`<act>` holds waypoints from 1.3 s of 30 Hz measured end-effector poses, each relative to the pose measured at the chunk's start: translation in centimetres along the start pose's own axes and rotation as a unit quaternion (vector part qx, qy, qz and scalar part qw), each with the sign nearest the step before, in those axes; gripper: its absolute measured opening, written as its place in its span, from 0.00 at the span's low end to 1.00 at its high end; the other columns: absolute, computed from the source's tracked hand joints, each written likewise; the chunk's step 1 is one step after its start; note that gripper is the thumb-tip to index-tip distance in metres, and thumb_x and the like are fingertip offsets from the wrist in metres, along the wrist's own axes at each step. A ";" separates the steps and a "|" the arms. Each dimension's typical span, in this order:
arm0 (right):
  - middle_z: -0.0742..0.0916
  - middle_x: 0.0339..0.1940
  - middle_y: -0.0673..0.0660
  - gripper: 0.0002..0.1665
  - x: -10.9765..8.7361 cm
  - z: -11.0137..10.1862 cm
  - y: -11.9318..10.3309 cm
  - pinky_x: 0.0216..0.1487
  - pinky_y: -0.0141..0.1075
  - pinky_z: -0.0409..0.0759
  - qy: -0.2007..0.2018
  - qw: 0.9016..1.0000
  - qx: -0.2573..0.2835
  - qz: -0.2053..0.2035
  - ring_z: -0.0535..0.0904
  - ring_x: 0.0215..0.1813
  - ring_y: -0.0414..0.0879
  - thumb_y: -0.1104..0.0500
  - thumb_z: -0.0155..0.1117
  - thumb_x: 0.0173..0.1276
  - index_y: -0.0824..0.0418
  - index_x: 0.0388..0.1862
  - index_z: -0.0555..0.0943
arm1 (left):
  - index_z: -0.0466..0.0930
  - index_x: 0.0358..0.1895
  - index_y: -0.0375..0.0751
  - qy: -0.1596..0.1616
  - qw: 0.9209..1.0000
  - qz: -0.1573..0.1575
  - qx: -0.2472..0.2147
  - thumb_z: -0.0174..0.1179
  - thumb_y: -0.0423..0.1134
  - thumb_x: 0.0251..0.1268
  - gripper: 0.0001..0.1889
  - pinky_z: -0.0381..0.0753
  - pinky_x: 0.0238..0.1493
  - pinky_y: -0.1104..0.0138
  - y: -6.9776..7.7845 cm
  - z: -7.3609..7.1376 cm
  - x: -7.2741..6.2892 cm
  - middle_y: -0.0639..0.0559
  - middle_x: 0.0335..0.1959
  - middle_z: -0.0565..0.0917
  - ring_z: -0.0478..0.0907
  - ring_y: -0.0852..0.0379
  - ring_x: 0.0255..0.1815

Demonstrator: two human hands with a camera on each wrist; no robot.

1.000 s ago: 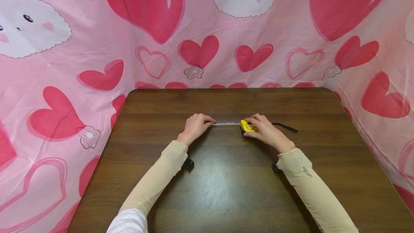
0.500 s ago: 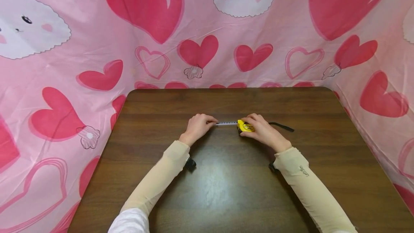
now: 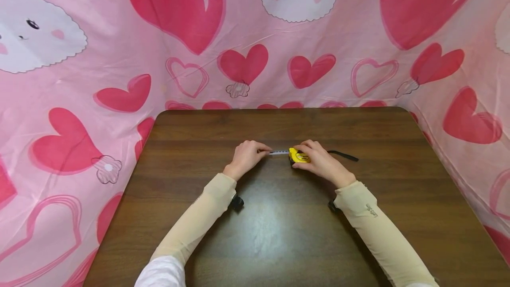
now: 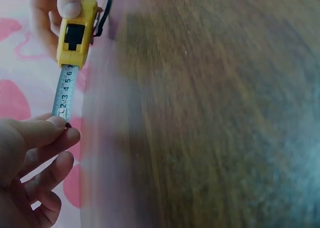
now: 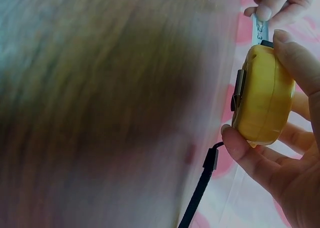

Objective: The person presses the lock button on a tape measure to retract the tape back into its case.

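My right hand point(image 3: 322, 163) grips the yellow case of a tape measure point(image 3: 299, 156), with thumb and fingers around its sides in the right wrist view. A short length of white tape blade point(image 4: 66, 90) stretches from the case toward the left, its numbers up to about 7 showing. Between thumb and forefinger my left hand point(image 3: 247, 157) pinches the end of that blade. A black wrist strap point(image 5: 199, 190) hangs from the case and trails to the right in the head view. The left hand's other fingers are loosely curled, holding nothing else.
A dark brown wooden table point(image 3: 263, 234) lies beneath both hands. Pink cloth point(image 3: 275, 70) with hearts and white faces hangs behind it and along the sides. A small black camera point(image 3: 237, 203) sits at the left wrist.
The right hand and case have moved left, and the left hand slightly right. The visible blade between them has become shorter.
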State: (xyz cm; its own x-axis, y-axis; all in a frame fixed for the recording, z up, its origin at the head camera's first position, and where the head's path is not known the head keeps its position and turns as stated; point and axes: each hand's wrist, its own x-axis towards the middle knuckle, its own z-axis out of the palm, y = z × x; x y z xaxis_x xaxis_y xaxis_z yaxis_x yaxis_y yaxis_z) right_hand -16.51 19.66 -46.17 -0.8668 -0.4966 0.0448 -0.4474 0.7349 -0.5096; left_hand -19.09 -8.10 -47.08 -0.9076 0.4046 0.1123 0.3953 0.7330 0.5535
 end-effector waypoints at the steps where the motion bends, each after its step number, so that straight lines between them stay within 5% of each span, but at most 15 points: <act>1: 0.80 0.61 0.62 0.37 0.0 0.0 -0.1 0.65 0.56 0.77 -0.001 1.000 0.001 0.000 0.73 0.62 0.58 0.46 0.75 0.68 0.61 0.70 0.79 | 0.93 0.51 0.54 -0.001 1.000 0.000 0.003 0.67 0.43 0.73 0.10 0.84 0.43 0.58 0.0 0.0 0.0 0.55 0.47 0.92 0.87 0.56 0.44; 39: 0.80 0.62 0.63 0.35 0.5 1.2 -1.5 0.63 0.55 0.77 0.001 0.999 -0.001 -0.034 0.73 0.62 0.59 0.46 0.74 0.69 0.62 0.68 0.79 | 0.93 0.49 0.45 0.010 0.997 0.032 -0.063 0.68 0.40 0.71 0.09 0.84 0.45 0.60 1.2 1.5 0.6 0.52 0.44 0.92 0.87 0.57 0.41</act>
State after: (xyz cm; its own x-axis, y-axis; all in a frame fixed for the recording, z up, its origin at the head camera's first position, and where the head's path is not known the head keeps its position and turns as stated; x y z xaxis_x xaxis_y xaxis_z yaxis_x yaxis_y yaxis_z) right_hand -16.01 17.77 -46.39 -0.8344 -0.5451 0.0812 -0.5061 0.6996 -0.5043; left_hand -18.98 -6.16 -47.62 -0.8839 0.4371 0.1663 0.4333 0.6314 0.6431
